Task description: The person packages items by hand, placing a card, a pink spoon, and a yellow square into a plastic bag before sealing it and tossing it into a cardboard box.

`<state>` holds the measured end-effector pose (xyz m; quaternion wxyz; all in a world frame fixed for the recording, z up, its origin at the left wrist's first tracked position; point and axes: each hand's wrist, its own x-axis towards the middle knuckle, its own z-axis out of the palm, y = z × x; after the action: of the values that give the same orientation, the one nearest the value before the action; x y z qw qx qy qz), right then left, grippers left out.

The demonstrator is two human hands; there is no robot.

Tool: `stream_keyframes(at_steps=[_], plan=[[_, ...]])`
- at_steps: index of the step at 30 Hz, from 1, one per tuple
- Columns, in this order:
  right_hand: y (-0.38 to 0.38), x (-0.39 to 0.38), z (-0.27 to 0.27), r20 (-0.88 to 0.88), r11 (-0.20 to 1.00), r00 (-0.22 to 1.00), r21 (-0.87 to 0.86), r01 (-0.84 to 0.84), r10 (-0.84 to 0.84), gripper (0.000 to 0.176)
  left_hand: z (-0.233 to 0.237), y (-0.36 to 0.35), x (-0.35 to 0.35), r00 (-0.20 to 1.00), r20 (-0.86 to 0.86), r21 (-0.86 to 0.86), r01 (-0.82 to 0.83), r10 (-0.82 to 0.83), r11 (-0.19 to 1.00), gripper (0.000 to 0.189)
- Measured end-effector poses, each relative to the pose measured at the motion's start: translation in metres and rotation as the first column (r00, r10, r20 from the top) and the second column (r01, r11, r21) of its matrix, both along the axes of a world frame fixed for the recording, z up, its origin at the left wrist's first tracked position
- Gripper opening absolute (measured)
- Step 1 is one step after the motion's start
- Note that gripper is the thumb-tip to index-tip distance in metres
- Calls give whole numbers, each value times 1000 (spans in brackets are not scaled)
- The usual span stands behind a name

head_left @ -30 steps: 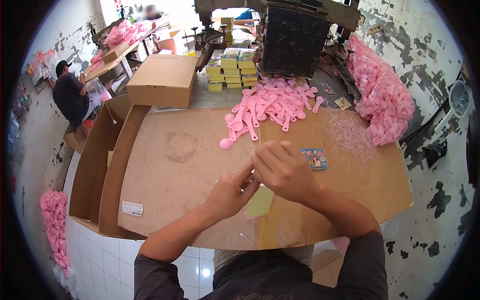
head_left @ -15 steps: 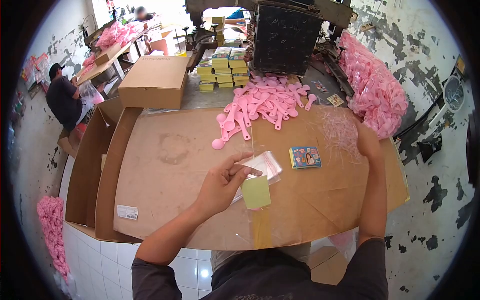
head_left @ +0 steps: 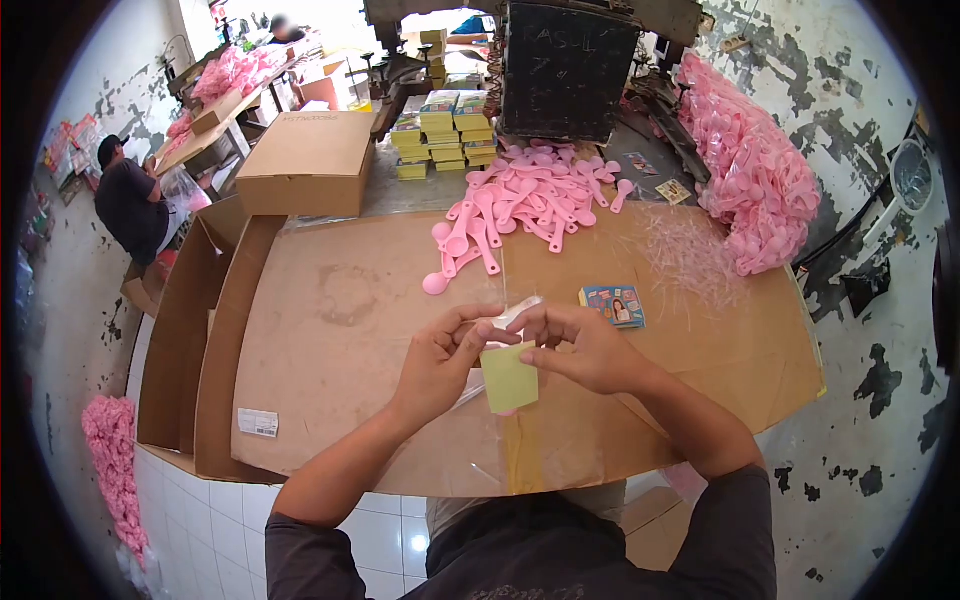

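Observation:
Both hands meet over the cardboard-covered table at a yellow-green square of paper (head_left: pixel 510 380), with a bit of pink showing at its lower edge. My left hand (head_left: pixel 445 350) pinches at its upper left, fingers closed. My right hand (head_left: pixel 580 348) has its thumb on the upper right corner and its fingers curled at the top edge. Clear plastic sleeves (head_left: pixel 528 306) lie beneath the hands, largely hidden. Right of them rests a small stack of blue picture cards (head_left: pixel 613 306). Pink plastic scoops (head_left: pixel 520 200) are heaped beyond the hands.
Thin clear strips (head_left: pixel 695 255) lie tangled at right, below bagged pink scoops (head_left: pixel 750 170). Stacks of yellow-edged cards (head_left: pixel 440 135) and a black box (head_left: pixel 570 75) stand at the back. A closed carton (head_left: pixel 305 160) and an open carton (head_left: pixel 205 350) are left. Another person (head_left: pixel 135 200) sits far left.
My right hand has come from the clear strips at right to the upper edge of the yellow-green paper. My left hand stays nearly in place, still pinching.

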<state>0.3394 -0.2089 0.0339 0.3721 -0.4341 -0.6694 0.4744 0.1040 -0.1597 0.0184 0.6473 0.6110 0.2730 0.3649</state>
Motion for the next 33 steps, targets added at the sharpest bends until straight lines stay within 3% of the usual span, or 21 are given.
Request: stream_keyframes(at_steps=[3,12,15,18,21,27,30,33], plan=[[9,4,-3,-174,995,985,-92,-28,12,33,4,4,-2,996,86,-4,37,-37,999,37],[6,12,4,-202,976,968,-187,112,-150,19,-7,9,-1,999,-31,16,-32,33,999,23],[7,17,0,-241,978,963,-197,72,-119,18,-9,8,-5,991,-128,194,-23,48,981,20],[10,24,-15,-198,992,975,-93,80,-98,17,-5,11,-9,994,-109,319,35,0,947,22],[10,26,-13,-183,994,978,-61,86,-96,17,2,11,-9,995,-79,251,80,-62,965,24],[5,25,1,-150,996,986,-67,61,-71,17,-5,19,-12,991,37,-59,134,-132,989,23],[9,27,-13,-161,998,985,-17,55,-57,17,-5,16,-6,988,-132,21,89,-86,996,24],[11,30,-14,-143,992,988,-123,36,-53,22,-6,16,-6,986,-142,-6,85,-85,996,26]])
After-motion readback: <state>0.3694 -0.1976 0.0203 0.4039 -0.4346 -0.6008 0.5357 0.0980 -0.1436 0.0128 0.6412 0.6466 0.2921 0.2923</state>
